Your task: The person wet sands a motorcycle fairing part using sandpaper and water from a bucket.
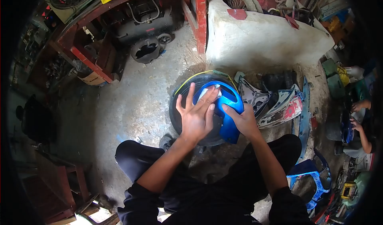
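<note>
A glossy blue plastic fairing panel (229,123) with a curved opening is held over a round black tub (174,115). My right hand (246,121) grips the panel's right edge, thumb on top. My left hand (196,119) lies over the panel's upper left part, its fingers pressing a small whitish folded sheet (204,93) against it. Two fingers of that hand are raised and spread. What the sheet is made of does not show. A yellow-green strip (187,81) runs along the tub's far rim.
Scuffed white and red fairing pieces (285,109) lie right of the tub. Another blue panel (313,179) is by my right knee. A white wall (263,41) and red frame (200,25) stand ahead. Another person's hands (356,123) are at far right.
</note>
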